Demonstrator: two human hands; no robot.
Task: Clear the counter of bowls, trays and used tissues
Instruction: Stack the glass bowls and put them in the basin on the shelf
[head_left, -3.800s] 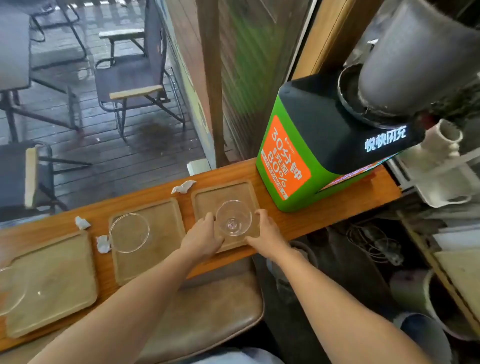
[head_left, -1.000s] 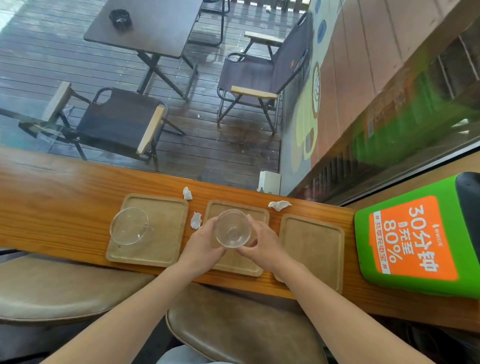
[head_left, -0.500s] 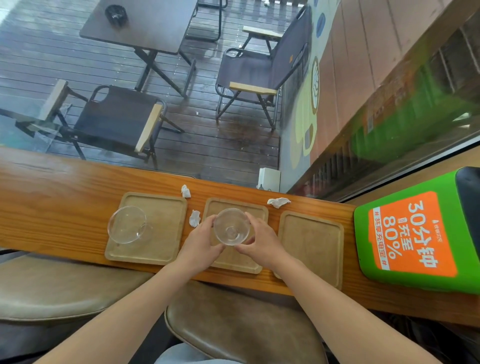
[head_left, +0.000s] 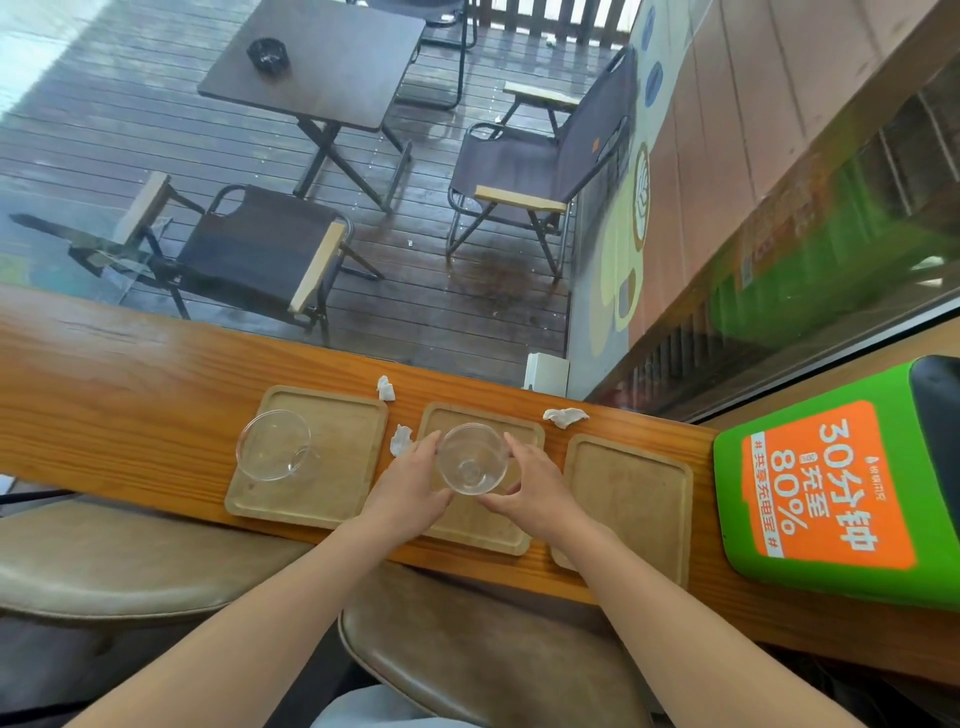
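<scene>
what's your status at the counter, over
Left hand, right hand gripping glass bowl at middle tray. Second bowl on left tray. Tissue beside left hand.

hands: left (head_left: 415, 486) and right (head_left: 537, 491) hold glass bowl (head_left: 471, 458) | under it: middle tray (head_left: 480, 527) | tabletop (head_left: 130, 374): three crumpled tissues (head_left: 564, 417)

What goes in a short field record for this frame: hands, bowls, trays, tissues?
left hand: grips the held bowl from the left
right hand: grips it from the right
held bowl: clear glass, over the middle tray; touching it or lifted, cannot tell
second bowl: clear glass, on the left tray
right tray: bare
rear tissue: on the counter behind the left tray
middle tissue: between left and middle trays
right tissue: behind the gap between middle and right trays
green box: at the counter's right end
</scene>
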